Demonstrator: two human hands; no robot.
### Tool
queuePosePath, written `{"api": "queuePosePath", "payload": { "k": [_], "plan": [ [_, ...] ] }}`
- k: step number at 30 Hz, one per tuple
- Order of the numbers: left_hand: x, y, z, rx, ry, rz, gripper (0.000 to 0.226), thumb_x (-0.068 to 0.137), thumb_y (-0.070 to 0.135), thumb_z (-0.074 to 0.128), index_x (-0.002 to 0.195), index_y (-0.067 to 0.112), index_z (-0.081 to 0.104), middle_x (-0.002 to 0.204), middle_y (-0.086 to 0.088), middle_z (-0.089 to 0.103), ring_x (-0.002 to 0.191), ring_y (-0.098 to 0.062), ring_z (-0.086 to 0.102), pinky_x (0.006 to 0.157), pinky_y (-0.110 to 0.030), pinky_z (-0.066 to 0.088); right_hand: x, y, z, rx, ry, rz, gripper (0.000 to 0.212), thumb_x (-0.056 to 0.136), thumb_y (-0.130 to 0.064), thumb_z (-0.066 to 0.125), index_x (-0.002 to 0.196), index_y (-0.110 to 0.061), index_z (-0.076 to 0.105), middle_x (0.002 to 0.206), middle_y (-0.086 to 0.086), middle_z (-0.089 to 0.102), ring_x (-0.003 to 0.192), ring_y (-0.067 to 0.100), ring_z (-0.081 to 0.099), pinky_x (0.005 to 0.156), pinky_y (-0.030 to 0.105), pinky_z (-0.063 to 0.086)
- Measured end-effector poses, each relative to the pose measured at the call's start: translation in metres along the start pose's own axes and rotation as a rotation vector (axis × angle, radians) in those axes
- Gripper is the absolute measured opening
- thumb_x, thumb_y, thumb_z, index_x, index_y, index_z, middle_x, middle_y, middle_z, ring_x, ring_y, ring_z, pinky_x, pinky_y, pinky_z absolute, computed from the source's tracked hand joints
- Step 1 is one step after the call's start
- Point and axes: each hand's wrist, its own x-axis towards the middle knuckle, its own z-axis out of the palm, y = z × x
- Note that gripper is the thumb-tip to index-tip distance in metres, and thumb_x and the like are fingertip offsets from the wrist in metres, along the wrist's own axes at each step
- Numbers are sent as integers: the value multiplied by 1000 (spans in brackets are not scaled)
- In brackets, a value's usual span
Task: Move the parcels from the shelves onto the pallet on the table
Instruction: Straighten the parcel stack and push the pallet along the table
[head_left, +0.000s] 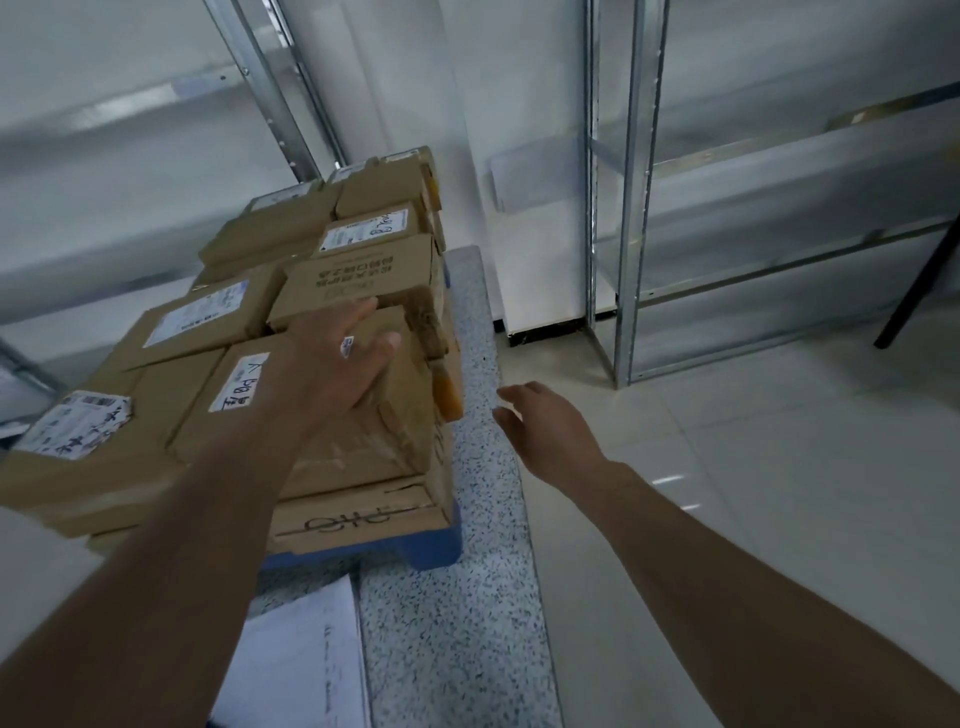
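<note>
Cardboard parcels (291, 312) stacked in layers on a blue pallet (415, 551), which stands on the speckled worktop (478, 571); left hand (337, 358) laid flat, fingers extended, on the topmost parcel (363, 415) at the stack's near right corner, pressing rather than grasping; right hand (545, 431) released, fingers loosely spread, in the air just beside the stack's right side, touching nothing; metal shelves (727, 218) stand well apart at right; white papers (306, 654) lie on the worktop near the pallet.

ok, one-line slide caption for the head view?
Left hand rests flat on stacked parcels on the blue pallet; right hand hangs open beside the table.
</note>
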Motion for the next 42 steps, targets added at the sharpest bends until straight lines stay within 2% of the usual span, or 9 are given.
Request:
{"api": "queuePosePath", "payload": {
  "k": [6,14,19,22,28,31,34,38,42],
  "plan": [
    [23,-11,1,74,-4,-4,57,87,52,54,138,30,43,143,0,44,130,-22,40,106,-46,35,33,-8,0,22,-16,-1,40,102,-30,39,136,-12,47,126,13,54,115,26,52,89,29,37],
    [56,-18,6,165,9,9,53,89,48,50,139,31,41,145,3,42,133,-20,36,108,-46,32,99,-17,8,56,-29,-11,35,102,-28,36,124,-9,55,119,15,59,108,27,55,78,27,35],
    [77,-15,13,259,0,-43,56,90,53,46,140,29,39,145,2,41,133,-19,35,106,-43,33,137,-5,18,194,-49,-56,25,102,-25,36,99,-10,57,93,12,58,88,28,55,69,29,34],
    [87,-7,21,304,12,-91,59,89,56,43,141,28,38,146,2,41,132,-19,36,107,-42,32,151,-2,22,261,-120,-112,29,101,-23,37,109,-6,60,104,15,63,96,29,57,73,32,40],
    [97,-1,32,348,-48,-182,62,79,71,42,127,32,52,130,5,56,117,-18,50,96,-43,42,160,1,25,335,-164,-223,14,99,-22,39,89,-14,44,85,5,49,77,23,49,61,33,34],
    [95,3,36,366,-27,-239,66,78,73,44,130,33,49,135,6,52,121,-19,47,99,-47,40,166,5,33,334,-201,-236,14,97,-26,40,93,-14,45,91,10,54,87,29,54,62,32,34],
    [92,6,41,361,4,-280,63,81,66,52,134,32,46,141,5,45,128,-20,39,104,-46,33,170,9,33,395,-280,-206,27,96,-29,44,115,-11,50,106,13,58,98,30,56,69,34,42],
    [91,10,43,340,46,-297,73,72,76,45,130,33,48,137,4,49,125,-20,42,102,-49,35,171,23,28,577,-392,22,43,96,-30,49,136,-15,43,126,10,56,113,24,53,88,29,41],
    [92,11,45,323,73,-312,70,70,77,44,125,33,51,130,3,53,119,-21,46,97,-47,39,165,30,34,591,-499,87,42,98,-26,48,132,-3,46,127,13,55,107,19,51,80,22,35]
  ]
}}
